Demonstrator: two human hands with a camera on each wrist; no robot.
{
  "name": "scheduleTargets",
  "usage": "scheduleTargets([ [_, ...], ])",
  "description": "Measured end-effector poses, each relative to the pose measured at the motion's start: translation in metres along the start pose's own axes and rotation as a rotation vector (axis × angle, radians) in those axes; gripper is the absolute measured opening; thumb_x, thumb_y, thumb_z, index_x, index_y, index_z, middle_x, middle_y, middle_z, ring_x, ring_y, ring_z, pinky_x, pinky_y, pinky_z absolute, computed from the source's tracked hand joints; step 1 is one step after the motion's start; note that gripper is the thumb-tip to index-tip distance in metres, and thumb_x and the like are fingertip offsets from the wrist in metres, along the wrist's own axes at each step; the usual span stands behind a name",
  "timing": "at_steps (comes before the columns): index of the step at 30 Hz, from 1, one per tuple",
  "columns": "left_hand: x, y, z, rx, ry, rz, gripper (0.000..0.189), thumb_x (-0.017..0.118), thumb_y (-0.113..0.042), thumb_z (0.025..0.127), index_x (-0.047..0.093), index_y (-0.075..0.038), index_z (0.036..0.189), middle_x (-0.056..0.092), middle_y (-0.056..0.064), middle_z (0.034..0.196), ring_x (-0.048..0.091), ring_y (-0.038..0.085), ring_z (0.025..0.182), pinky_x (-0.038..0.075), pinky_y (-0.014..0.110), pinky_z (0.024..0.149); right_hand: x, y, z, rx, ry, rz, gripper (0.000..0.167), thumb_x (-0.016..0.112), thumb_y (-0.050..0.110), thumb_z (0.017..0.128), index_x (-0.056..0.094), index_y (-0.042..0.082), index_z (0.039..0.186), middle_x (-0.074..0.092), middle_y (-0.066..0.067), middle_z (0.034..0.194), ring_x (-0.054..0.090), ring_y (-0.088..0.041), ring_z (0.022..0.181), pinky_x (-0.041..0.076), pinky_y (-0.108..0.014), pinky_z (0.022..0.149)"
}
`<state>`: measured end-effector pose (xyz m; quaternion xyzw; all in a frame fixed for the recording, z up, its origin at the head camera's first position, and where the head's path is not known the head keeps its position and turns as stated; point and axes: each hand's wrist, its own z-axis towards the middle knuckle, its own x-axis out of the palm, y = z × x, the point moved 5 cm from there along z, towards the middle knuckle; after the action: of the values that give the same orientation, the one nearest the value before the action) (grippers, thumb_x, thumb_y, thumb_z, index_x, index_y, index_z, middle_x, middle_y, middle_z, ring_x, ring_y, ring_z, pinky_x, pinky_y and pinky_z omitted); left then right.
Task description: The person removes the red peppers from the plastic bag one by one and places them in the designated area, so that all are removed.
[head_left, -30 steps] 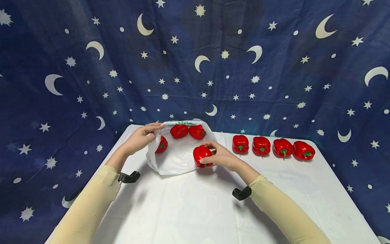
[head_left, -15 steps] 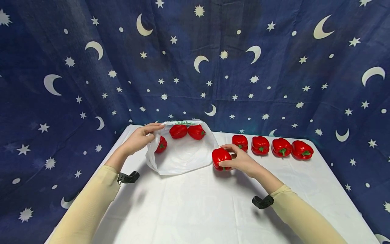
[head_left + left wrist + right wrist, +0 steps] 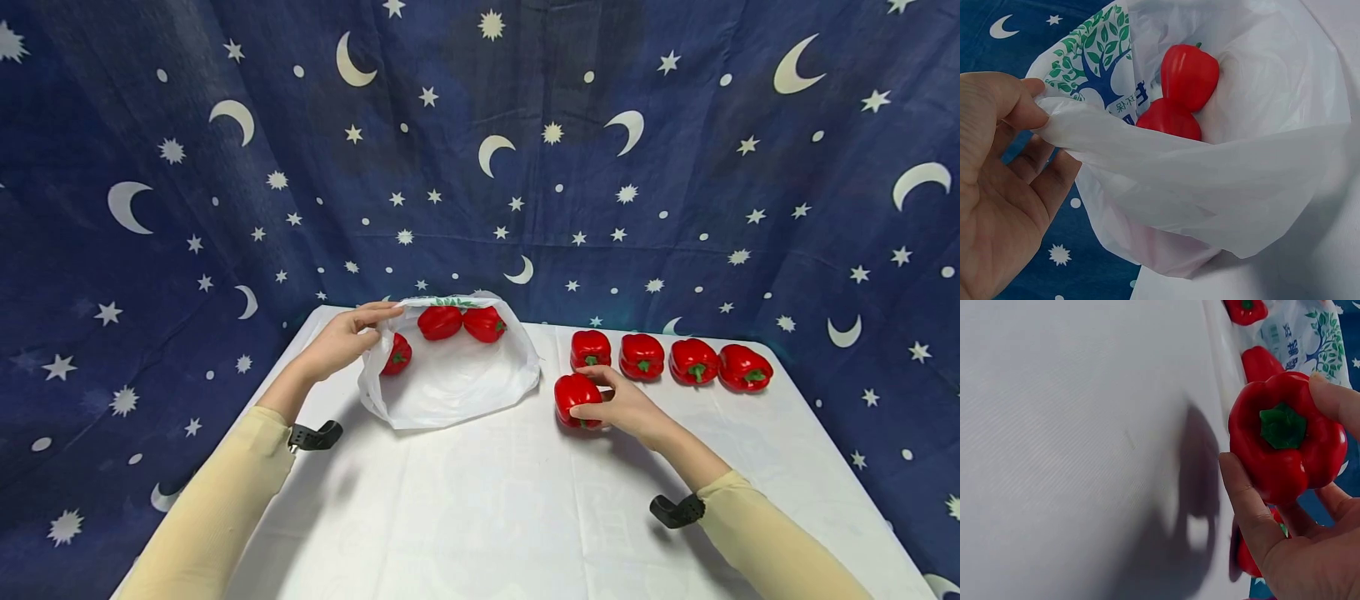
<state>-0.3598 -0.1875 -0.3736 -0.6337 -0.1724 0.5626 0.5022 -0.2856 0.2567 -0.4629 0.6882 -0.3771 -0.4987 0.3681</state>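
Note:
My left hand pinches the rim of a white plastic bag, printed with a green and blue tree, and its mouth gapes toward me. Inside lie three red bell peppers: one pepper at the left, and a pair with this pepper and that pepper at the back. To the right of the bag, my right hand grips another red bell pepper between thumb and fingers. Its green stem faces the right wrist camera, and its shadow falls on the white cloth.
A row of several red bell peppers stands at the back right of the white-covered table, just behind my right hand. A dark blue curtain with moons and stars hangs behind and at the sides.
My right hand has carried its bell pepper from the bag's mouth rightward, to in front of the row. My left hand keeps its pinch on the bag rim.

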Motion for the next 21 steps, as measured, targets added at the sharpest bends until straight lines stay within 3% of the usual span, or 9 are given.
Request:
scheduleTargets([
  [7, 0.001, 0.000, 0.001, -0.006, 0.005, -0.009, 0.048, 0.048, -0.004, 0.101, 0.058, -0.013, 0.147, 0.041, 0.001, 0.160, 0.029, 0.024, 0.150, 0.042, 0.052, 0.107, -0.006, -0.009, -0.004, 0.011, -0.008, 0.010, 0.090, 0.090, 0.032, 0.078, 0.041, 0.013, 0.151, 0.047, -0.025, 0.140, 0.049, -0.040, 0.122, 0.058, -0.042, 0.081],
  [21, 0.002, 0.001, 0.002, -0.008, 0.013, -0.013, 0.048, 0.047, -0.003, 0.102, 0.057, -0.012, 0.148, 0.041, 0.000, 0.160, 0.026, 0.023, 0.151, 0.041, 0.052, 0.107, -0.013, -0.024, -0.006, 0.064, -0.047, -0.016, 0.095, 0.092, 0.033, 0.075, 0.040, 0.012, 0.152, 0.046, -0.024, 0.140, 0.046, -0.043, 0.126, 0.059, -0.041, 0.081],
])
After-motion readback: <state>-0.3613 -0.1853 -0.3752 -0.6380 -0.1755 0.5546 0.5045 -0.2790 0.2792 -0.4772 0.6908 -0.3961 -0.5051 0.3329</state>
